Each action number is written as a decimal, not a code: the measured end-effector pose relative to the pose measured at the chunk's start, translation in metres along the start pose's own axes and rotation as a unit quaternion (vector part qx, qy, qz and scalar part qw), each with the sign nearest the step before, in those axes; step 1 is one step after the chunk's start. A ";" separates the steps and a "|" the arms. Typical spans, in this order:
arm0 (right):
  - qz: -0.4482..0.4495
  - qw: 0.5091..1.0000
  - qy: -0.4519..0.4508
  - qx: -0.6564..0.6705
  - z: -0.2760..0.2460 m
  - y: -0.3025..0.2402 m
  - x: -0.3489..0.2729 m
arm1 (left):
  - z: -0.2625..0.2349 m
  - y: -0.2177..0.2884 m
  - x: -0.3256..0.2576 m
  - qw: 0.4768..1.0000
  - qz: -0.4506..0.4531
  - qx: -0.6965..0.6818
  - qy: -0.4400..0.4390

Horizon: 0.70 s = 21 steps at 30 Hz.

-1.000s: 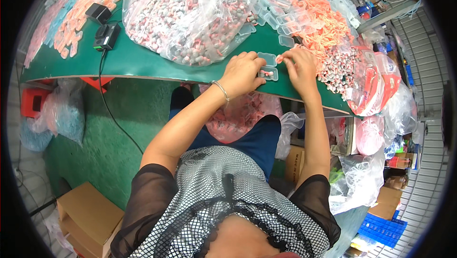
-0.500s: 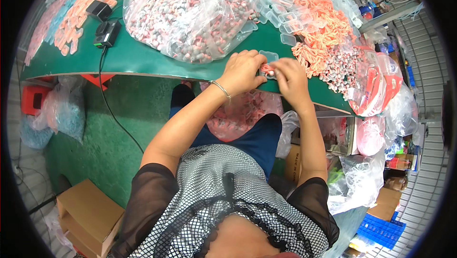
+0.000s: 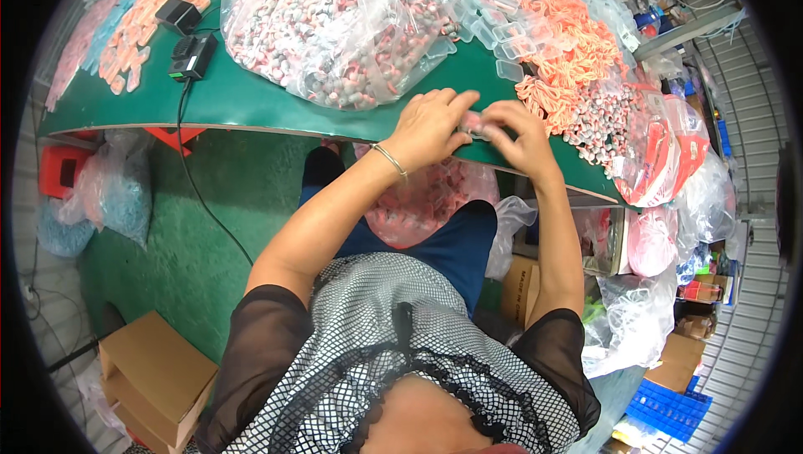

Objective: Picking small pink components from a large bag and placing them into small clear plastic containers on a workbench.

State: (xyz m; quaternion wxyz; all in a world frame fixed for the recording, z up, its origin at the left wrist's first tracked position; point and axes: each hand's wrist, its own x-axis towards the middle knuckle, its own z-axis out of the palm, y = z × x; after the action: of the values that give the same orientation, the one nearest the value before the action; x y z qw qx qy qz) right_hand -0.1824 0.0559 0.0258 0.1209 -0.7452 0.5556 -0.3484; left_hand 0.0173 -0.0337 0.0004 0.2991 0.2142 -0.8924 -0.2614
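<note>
Between my two hands, at the table's near edge, is a small clear plastic case (image 3: 471, 124) with something pink inside, partly hidden by fingers and slightly blurred. My left hand (image 3: 425, 129) grips the case from its left side, thumb and fingers bent around it. From the other side my right hand (image 3: 520, 138) pinches it with thumb and fingertips. Right of my right hand lie a heap of orange cords (image 3: 559, 77) and a pile of small grey-and-pink plugs (image 3: 598, 123). Clear open cases (image 3: 506, 35) are scattered behind them.
A big clear bag of grey-and-pink plugs (image 3: 326, 44) stands on the green table (image 3: 251, 111). Left of it sit black power adapters (image 3: 191, 56) with a hanging cable. Below the edge, a bag of pink pieces (image 3: 427, 207) rests between my legs. A cardboard box (image 3: 159, 370) is on the floor.
The case's clear lid lay spread open behind the pink contents; now it appears folded over them. My right hand has turned and dropped slightly, while my left stays nearly in place.
</note>
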 end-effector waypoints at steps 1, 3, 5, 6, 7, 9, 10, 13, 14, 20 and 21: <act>0.006 1.000 0.003 0.004 0.003 -0.013 -0.004 | 0.002 -0.001 0.000 1.000 0.000 -0.001 0.000; 0.004 0.998 0.051 -0.047 0.013 -0.013 -0.011 | 0.009 -0.005 -0.001 0.998 0.063 0.019 0.020; 0.007 0.996 0.064 -0.057 0.020 -0.010 -0.013 | 0.011 -0.007 0.000 0.996 0.075 0.026 0.031; 0.008 0.995 0.078 -0.067 0.023 -0.010 -0.012 | 0.011 -0.007 0.001 0.995 0.086 0.034 0.043; 0.009 0.995 0.078 -0.067 0.025 -0.011 -0.011 | 0.008 -0.009 0.001 0.995 0.087 0.033 0.042; -0.012 0.994 0.082 -0.064 0.029 -0.014 -0.009 | -0.001 -0.014 0.000 0.997 0.074 0.006 -0.028; -0.013 0.996 0.072 -0.056 0.030 -0.017 -0.004 | -0.005 -0.016 -0.003 0.997 0.073 0.008 -0.026; 0.078 0.988 -0.081 0.107 0.015 0.007 0.016 | -0.013 -0.017 -0.014 0.997 0.069 0.042 -0.017; 0.064 0.988 -0.046 0.130 0.016 0.012 0.029 | -0.014 -0.016 -0.015 0.993 0.090 0.073 0.009; -0.016 0.970 0.096 -0.222 0.057 0.026 0.088 | -0.025 -0.018 -0.025 0.984 0.130 0.110 0.050; -0.018 0.970 0.096 -0.222 0.059 0.029 0.086 | -0.026 -0.017 -0.026 0.985 0.134 0.102 0.048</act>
State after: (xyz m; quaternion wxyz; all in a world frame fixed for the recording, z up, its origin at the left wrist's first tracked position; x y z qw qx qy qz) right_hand -0.1535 -0.0454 -0.0007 -0.1074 -0.7260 0.6148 -0.2887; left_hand 0.0569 -0.0417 -0.0025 0.3501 0.1346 -0.9198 -0.1157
